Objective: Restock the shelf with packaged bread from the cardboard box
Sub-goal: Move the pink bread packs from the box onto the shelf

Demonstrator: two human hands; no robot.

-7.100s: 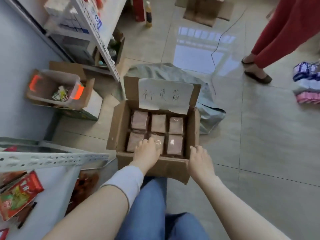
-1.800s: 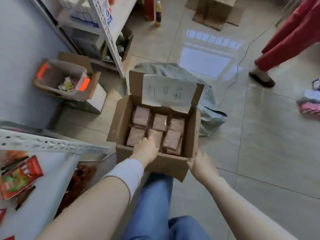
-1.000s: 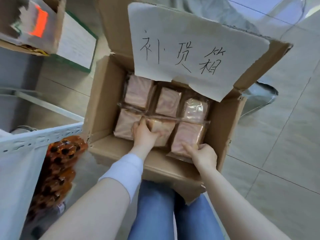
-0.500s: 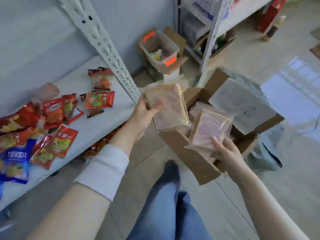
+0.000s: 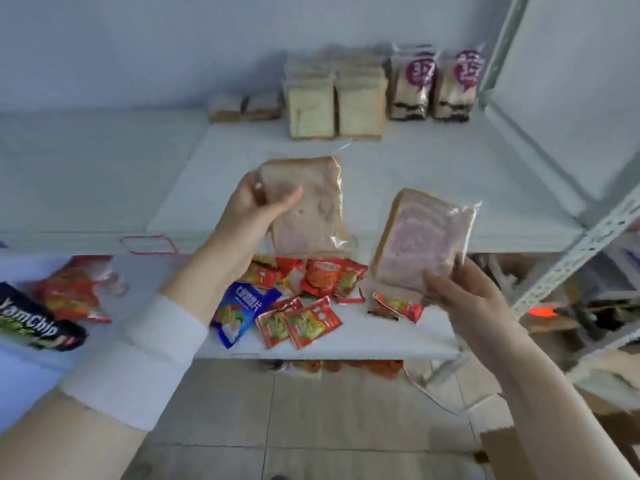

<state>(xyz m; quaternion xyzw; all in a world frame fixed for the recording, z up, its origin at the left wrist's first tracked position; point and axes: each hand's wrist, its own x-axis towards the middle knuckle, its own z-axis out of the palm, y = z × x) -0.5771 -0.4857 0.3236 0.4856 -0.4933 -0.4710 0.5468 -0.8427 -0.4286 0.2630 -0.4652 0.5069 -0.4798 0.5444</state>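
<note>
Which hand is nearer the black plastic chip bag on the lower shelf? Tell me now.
Left. The left hand is above and right of the black plastic chip bag; the right hand is much farther to its right.

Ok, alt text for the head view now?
The left hand holds one wrapped bread pack, the right hand a second pack, before a white shelf. At its back stands more bread; red snack packets lie below.
</note>
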